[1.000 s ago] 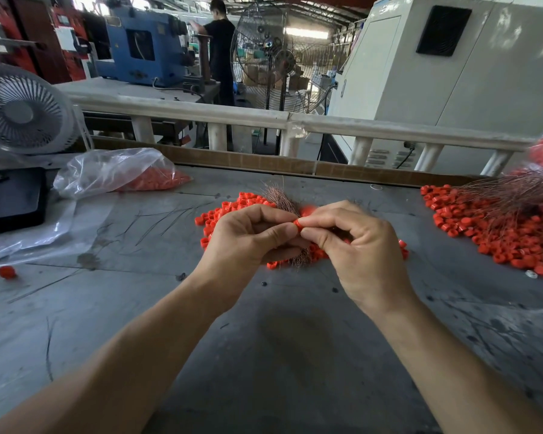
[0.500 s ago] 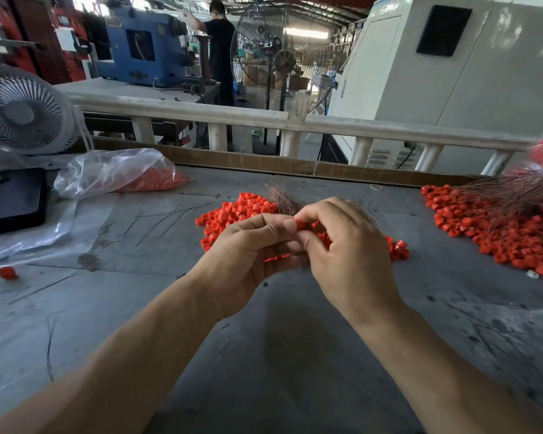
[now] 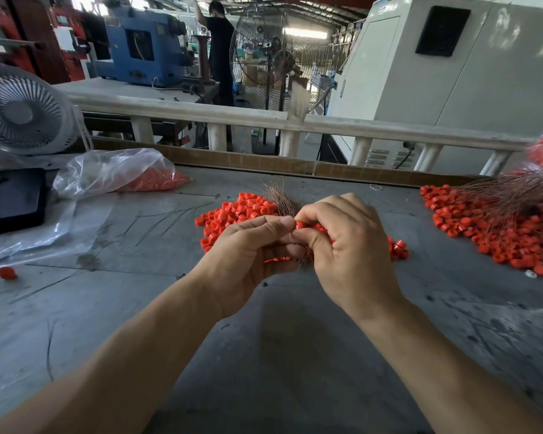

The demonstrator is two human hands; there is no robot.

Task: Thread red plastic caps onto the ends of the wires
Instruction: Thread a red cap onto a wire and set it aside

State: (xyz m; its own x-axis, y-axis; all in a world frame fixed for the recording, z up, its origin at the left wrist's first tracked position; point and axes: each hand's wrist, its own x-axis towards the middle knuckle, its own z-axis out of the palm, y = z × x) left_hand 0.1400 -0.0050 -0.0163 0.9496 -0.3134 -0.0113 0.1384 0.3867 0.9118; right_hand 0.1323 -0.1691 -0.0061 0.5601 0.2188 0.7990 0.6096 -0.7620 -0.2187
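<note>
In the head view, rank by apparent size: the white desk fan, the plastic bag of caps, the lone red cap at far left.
1. White desk fan
2. Plastic bag of caps
3. Lone red cap

A factory hall is shown: a grey worktable, a white railing, a blue machine, a beige cabinet, daylight beyond.

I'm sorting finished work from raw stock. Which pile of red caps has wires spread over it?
The right-hand pile, with thin wires fanned across it. The middle pile is mostly loose caps.
</note>
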